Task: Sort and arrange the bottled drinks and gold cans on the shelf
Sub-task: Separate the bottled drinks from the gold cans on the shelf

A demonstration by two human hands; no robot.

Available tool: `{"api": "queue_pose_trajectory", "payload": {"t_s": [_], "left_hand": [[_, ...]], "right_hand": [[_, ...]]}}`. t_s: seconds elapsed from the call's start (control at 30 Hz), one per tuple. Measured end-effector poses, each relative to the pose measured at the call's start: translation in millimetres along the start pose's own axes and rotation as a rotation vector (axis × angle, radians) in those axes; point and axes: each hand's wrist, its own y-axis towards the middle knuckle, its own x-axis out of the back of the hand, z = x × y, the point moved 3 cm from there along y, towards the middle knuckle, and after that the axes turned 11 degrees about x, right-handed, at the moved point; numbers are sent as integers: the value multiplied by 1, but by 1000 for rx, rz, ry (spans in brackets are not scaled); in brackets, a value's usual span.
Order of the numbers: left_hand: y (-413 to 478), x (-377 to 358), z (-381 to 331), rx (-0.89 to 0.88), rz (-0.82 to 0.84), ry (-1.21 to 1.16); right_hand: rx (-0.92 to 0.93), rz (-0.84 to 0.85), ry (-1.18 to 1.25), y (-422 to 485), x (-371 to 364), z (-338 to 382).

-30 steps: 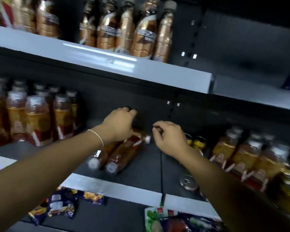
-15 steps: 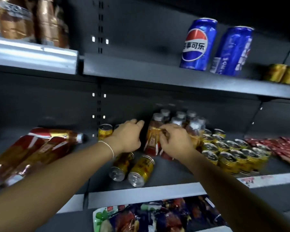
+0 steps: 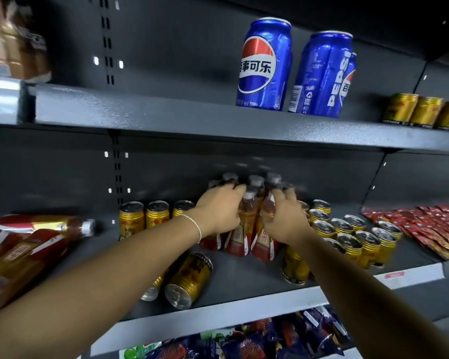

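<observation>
At frame centre, a cluster of upright bottled drinks point(image 3: 245, 224) is clasped between the left hand point(image 3: 218, 213) and right hand point(image 3: 285, 219), fingers curled round them.

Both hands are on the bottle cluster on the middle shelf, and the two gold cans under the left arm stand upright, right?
Not upright: the head view shows the two gold cans lying on their sides. The rest holds: the left hand and right hand are on the bottle cluster on the middle shelf.
</observation>
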Motion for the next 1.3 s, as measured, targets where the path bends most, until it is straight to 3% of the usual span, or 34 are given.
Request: {"api": "queue_pose_trajectory", "payload": {"t_s": [0.37, 0.6, 0.83, 1.03, 1.2, 1.3], "left_hand": [[36, -15, -22, -69, 234, 17], [19, -13, -24, -159, 107, 155], [-14, -20, -16, -120, 102, -90], [-25, -4, 5, 19, -21, -421], [-31, 46, 15, 111, -80, -567], [-39, 74, 27, 204, -48, -510]], "right_hand": [[25, -78, 38, -4, -2, -13], [29, -23, 168, -20, -3, -16], [42, -145, 315, -34, -5, -9], [115, -295, 326, -39, 19, 9], [179, -249, 278, -38, 40, 31], [207, -211, 191, -36, 51, 48]]}}
